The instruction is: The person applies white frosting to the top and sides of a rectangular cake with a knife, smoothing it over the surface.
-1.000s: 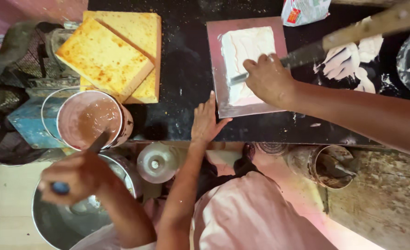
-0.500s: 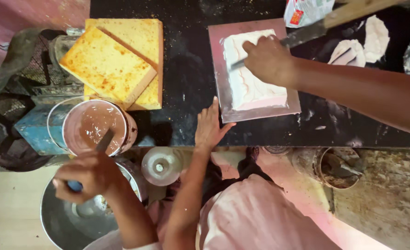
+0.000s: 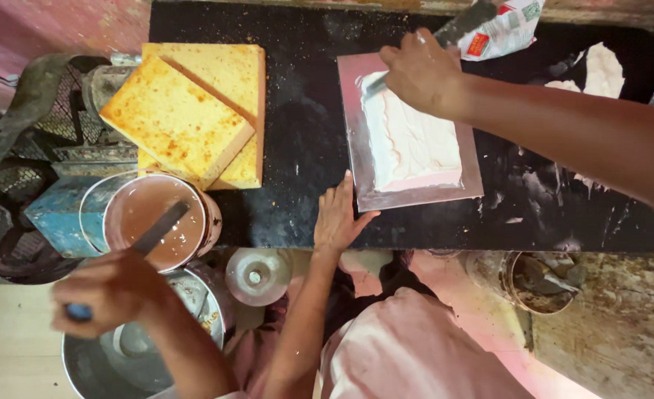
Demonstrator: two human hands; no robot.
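- Two plain yellow sponge slabs [image 3: 186, 118] sit stacked far left on the black worktop [image 3: 297, 148]. No cream on either, so I judge that part of the job is left.
- Below them stands a cup of brown liquid [image 3: 157, 229] with a flat tool in it. Another person's hand [image 3: 113, 292] hovers blurred by it, closed on a blue handle [image 3: 79, 312], over a steel pot [image 3: 120, 355]. I don't count that hand as mine.
- My left hand [image 3: 336, 218] lies flat, fingers spread, gripping nothing. It touches the near left corner of the silver board [image 3: 353, 133], steadying it as I read it.
- The iced cake [image 3: 412, 144] sits on that board, centre-right of the worktop. The top is fully white but ridged and not smooth. The near side looks thinly covered and pinkish. I can't see the far side.
- My right hand [image 3: 419, 74] is clamped around a long knife [image 3: 460, 28] at the cake's far left corner, with one end on the cream. The two hands are well apart, at opposite corners of the board.
- My read: the first coat is mostly on. Smoothing and the sides remain.
- Right of that, a carton [image 3: 512, 26] lies at the back edge and white cream smears [image 3: 600, 70] mark the bare worktop.
- Surface and room: the worktop is crumb-dusted. Below its front edge are a round metal lid [image 3: 257, 275] and a dirty tin [image 3: 541, 281]. The floor is rough and stained on the right and pale on the left. The wall top left is pink.
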